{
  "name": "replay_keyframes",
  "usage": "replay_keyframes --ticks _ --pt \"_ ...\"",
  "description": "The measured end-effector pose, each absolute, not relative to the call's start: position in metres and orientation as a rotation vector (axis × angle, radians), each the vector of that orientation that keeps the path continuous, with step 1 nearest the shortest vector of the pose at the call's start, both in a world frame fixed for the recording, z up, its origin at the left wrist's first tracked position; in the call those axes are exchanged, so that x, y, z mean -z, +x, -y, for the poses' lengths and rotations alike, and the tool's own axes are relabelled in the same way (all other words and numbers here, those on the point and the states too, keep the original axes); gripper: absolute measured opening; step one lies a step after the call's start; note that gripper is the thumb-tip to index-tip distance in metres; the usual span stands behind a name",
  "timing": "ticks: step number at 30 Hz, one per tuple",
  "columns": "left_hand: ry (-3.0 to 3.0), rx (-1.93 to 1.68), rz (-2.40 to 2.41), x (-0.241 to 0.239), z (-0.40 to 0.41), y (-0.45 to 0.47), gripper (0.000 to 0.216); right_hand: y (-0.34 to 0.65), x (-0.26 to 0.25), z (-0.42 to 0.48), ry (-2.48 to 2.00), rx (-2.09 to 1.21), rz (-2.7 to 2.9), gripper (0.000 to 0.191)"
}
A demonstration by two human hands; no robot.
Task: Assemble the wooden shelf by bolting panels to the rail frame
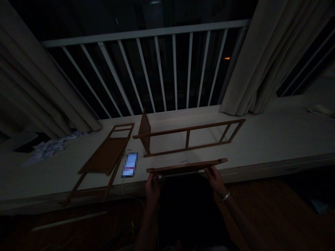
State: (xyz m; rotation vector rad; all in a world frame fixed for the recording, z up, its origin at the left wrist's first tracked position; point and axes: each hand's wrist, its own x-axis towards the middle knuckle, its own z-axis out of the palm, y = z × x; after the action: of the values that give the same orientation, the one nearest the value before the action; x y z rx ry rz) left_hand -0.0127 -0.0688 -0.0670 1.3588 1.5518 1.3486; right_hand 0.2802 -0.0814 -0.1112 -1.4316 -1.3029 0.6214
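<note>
The left hand [153,186] and the right hand [215,178] each gripped one end of a wooden panel [186,166], fingers curled around its near edge. It was held at the front edge of the counter [274,146], its long axis running left to right with the right end slightly higher. Just left of it lay a lit phone [130,164]; beyond, a long frame [190,137] lay roughly parallel, before the railing [146,33]
</note>
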Motion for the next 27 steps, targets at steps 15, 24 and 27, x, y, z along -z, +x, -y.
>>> replay_keyframes --ticks 15,24,27 --pt "1.336 -1.356 -1.526 0.0629 0.0698 -0.0118 0.044 0.2781 0.1062 0.0836 -1.434 -0.61 1.322 0.03" --pt "1.312 -1.397 -1.526 0.0685 0.068 -0.0122 0.042 0.277 0.1034 0.084 -1.419 -0.61 1.319 0.033" --pt "1.327 -1.386 -1.518 0.0693 0.0678 -0.0129 0.04 0.2765 0.1037 0.084 -1.419 -0.609 1.298 0.034"
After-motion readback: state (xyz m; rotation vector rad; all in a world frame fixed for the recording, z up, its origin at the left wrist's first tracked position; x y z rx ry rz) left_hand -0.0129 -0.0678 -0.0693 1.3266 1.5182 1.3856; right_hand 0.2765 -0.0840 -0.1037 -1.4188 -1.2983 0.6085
